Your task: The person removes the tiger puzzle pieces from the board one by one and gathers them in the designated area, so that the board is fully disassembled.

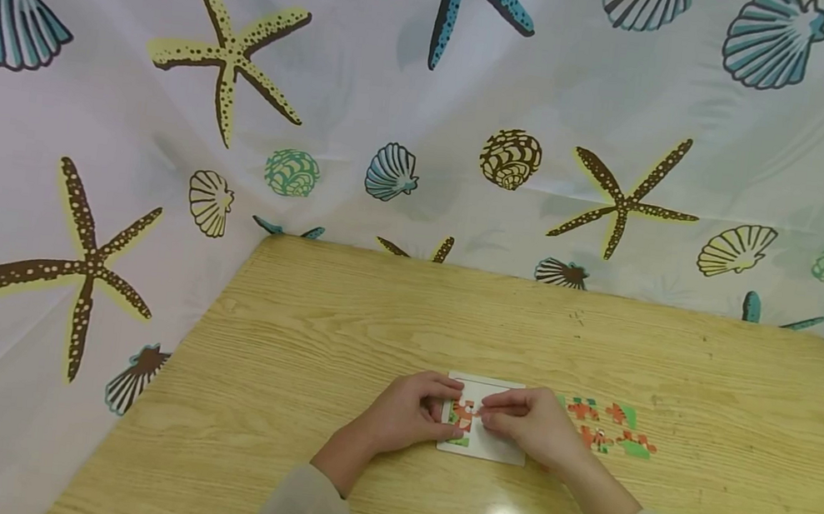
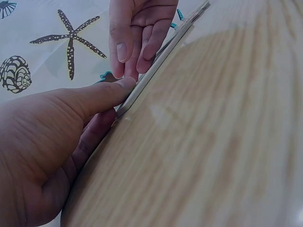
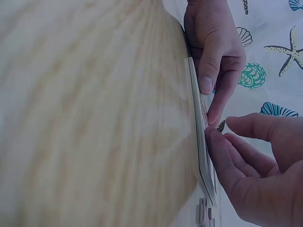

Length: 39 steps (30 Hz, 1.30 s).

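A white puzzle tray (image 1: 501, 449) lies flat on the table, with joined red, orange and green jigsaw pieces (image 1: 463, 417) along its left side. My left hand (image 1: 407, 411) rests at the tray's left edge, thumb and fingers on either side of these pieces. From the right, my right hand (image 1: 543, 428) reaches over the tray and touches the pieces with its fingertips. In the right wrist view the right hand's thumb (image 3: 251, 126) stands apart from its fingertips (image 3: 215, 139), which meet the tray. Whether a piece lies under them is hidden.
Several loose jigsaw pieces (image 1: 635, 445) in red and green lie right of the tray, some partly behind the right hand. Wood-grain table (image 1: 346, 309) surrounds the tray. A white cloth (image 1: 427, 116) printed with shells and starfish hangs behind and at the left.
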Available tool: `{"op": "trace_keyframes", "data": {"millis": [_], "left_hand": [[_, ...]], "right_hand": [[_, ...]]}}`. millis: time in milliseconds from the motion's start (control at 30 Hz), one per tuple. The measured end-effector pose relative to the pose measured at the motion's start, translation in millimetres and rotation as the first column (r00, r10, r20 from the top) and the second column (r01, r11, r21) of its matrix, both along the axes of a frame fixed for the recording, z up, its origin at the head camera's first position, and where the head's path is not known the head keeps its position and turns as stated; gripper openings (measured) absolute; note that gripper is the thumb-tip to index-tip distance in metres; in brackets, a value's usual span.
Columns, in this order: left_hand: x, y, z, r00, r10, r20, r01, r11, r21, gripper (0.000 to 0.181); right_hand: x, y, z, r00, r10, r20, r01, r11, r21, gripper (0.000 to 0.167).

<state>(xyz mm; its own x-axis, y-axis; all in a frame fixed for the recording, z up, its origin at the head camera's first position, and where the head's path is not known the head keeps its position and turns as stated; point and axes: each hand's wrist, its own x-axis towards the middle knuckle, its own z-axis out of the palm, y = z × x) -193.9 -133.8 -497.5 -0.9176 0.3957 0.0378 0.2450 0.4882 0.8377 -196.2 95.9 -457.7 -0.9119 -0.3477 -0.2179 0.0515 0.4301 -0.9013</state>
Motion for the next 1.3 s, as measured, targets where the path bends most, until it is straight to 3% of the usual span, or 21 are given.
{"op": "trace_keyframes", "data": {"millis": [167,400,767,1000,1300], "left_hand": [[0.1,-0.3,-0.1,1.000,0.001,0.005,-0.001,1.000,-0.003,0.054],[0.8,-0.7,0.1,1.000,0.003,0.002,-0.003,1.000,-0.003,0.056],[1.2,1.5,2.4,1.000,-0.009,0.011,0.009,1.000,0.012,0.054],[1.9,1.2,1.8,0.999,-0.009,0.048,0.008,1.000,0.017,0.057],[1.7,0.0,4.3,0.999,-0.002,0.039,0.001,1.000,0.027,0.055]], "right_hand": [[0.1,-2,-0.7,1.000,0.001,0.009,-0.001,1.000,-0.013,0.026],[-0.2,-6,-1.2,0.997,-0.057,0.058,0.059,0.998,-0.034,0.024],[-2.7,-11,-2.1,0.992,-0.105,0.069,0.109,0.992,-0.067,0.018],[-3.3,-12,-2.7,0.985,-0.136,0.105,0.141,0.989,-0.042,0.018],[-7.5,-15,-1.8,0.978,-0.178,0.112,0.181,0.983,-0.015,0.019]]}}
